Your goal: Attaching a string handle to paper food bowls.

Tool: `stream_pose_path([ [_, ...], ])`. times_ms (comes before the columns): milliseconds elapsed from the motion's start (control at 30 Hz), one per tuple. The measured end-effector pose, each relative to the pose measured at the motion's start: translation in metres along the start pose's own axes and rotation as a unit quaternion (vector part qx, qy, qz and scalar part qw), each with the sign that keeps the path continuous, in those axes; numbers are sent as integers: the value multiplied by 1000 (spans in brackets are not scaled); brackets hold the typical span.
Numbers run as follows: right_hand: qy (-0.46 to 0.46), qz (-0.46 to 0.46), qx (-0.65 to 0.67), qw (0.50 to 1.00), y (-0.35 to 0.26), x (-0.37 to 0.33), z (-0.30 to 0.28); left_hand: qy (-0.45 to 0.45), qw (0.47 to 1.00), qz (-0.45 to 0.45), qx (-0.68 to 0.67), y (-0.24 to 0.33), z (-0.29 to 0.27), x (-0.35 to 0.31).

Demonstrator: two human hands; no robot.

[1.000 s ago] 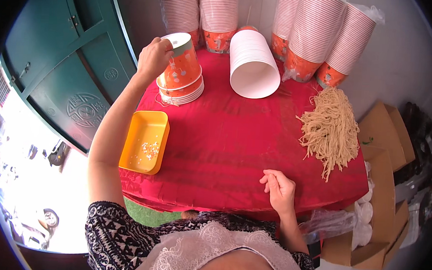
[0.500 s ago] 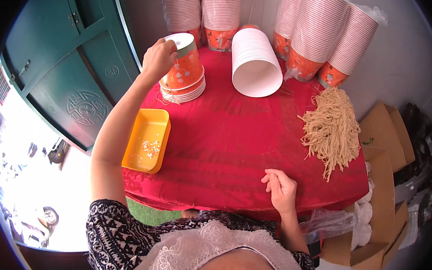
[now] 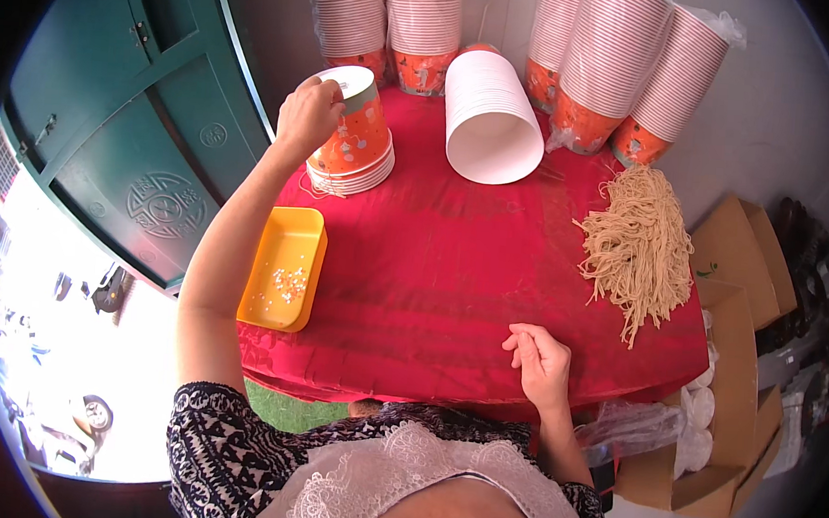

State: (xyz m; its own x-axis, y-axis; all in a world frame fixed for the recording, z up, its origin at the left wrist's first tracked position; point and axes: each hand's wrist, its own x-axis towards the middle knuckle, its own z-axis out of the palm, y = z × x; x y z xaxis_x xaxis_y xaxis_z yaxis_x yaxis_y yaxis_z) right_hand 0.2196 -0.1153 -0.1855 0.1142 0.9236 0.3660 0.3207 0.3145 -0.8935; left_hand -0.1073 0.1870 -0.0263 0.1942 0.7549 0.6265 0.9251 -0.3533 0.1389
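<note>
Here the left hand (image 3: 307, 115) grips an orange cup (image 3: 358, 134), the right hand (image 3: 541, 362) loosely curled together.

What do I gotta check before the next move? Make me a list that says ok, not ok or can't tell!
1. Left hand touching the upside-down orange cup: ok, fingers at its base.
2. Cup sitting on the white rims below: ok.
3. Right hand empty: cannot tell, its fingers are curled.
4. Yellow tray has little bits inside: ok, a scattering shows.
5. White cup stack standing up: not ok, it lies on its side.
6. Pale string pile neat: not ok, loose ends spread out.
</note>
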Motion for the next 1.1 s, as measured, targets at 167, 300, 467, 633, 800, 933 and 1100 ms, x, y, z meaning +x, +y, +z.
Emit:
stream_pose_path([
  [167, 0, 6, 5, 1000, -1, 0, 0, -3, 1000, -3, -7, -1, 4, -1],
  [300, -2, 4, 1, 1000, -1, 0, 0, 13, 1000, 10, 2, -2, 6, -5],
  [467, 1, 3, 1, 1000, -1, 0, 0, 54, 997, 46, -3, -5, 16, -15],
  [633, -1, 9, 6, 1000, 0, -1, 0, 75, 994, 75, -10, -6, 21, -17],
  [800, 0, 3, -7, 1000, 0, -1, 0, 100, 990, 101, -2, -10, 28, -19],
  [933, 4, -3, -19, 1000, 0, -1, 0, 99, 990, 99, 4, -3, 27, -20],
  [1100, -7, 2, -19, 1000, -1, 3, -1, 78, 993, 91, 17, -5, 25, -22],
])
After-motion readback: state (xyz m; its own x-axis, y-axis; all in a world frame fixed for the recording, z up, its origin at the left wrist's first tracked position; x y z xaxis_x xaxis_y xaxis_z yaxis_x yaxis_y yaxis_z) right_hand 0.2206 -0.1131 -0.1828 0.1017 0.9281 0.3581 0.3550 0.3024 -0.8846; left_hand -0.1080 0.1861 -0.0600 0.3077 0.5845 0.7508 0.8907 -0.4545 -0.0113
